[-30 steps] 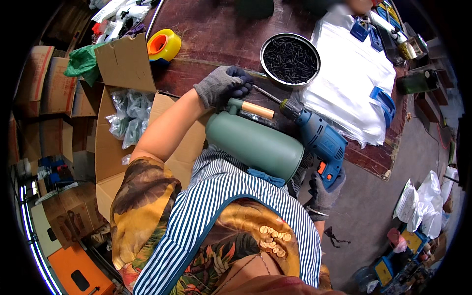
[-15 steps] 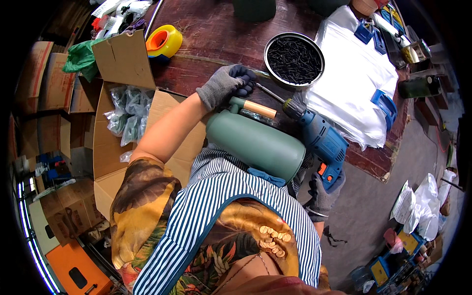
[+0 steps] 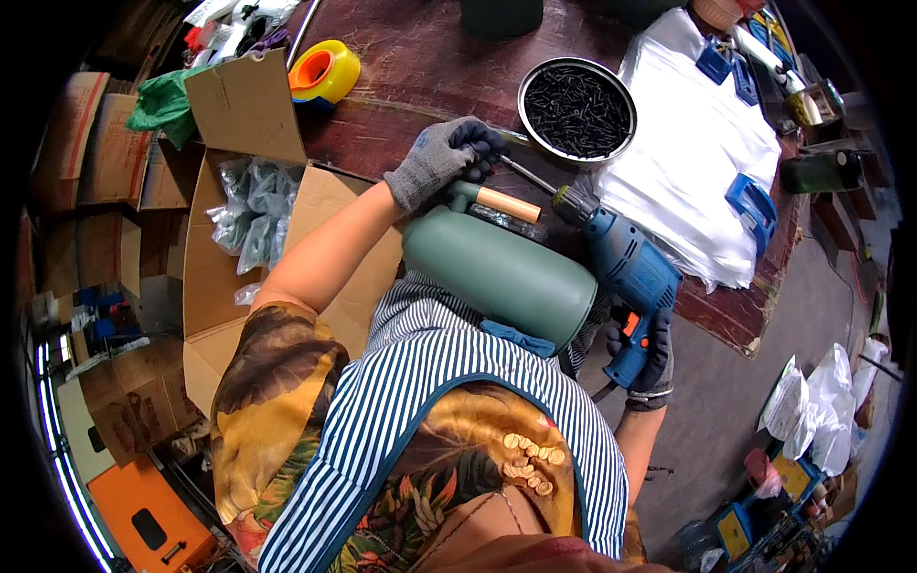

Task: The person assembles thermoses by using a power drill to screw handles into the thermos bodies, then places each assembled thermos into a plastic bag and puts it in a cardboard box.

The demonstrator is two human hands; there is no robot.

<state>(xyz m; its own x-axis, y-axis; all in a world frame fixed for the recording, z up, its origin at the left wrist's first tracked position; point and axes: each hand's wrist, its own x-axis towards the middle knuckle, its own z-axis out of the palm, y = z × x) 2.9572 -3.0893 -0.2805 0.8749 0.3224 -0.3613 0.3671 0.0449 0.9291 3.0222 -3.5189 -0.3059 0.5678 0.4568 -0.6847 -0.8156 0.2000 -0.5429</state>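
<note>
My right hand (image 3: 654, 361), in a grey and black glove, is wrapped round the grip of a blue power drill (image 3: 630, 265). The drill's long bit (image 3: 528, 175) points up and left, toward my left hand (image 3: 458, 156). That hand, gloved too, has its fingers pinched together by the bit's tip; what lies between them is hidden. Below it a dark green cylindrical vessel (image 3: 497, 272) lies on its side against my striped apron. Its light wooden handle (image 3: 508, 204) runs along the upper side. A round tin (image 3: 522, 113) full of black screws stands just beyond the bit.
White plastic bags (image 3: 697, 162) are stacked on the right of the dark red table (image 3: 411, 57), with a blue tool (image 3: 752, 212) on top. A tape roll in a dispenser (image 3: 330, 72) sits far left. An open carton (image 3: 205, 296) holding plastic-wrapped parts is at my left.
My right hand has shifted on the drill's grip, so the lower grip now shows. The left hand stays by the bit's tip. The whole view has moved slightly.
</note>
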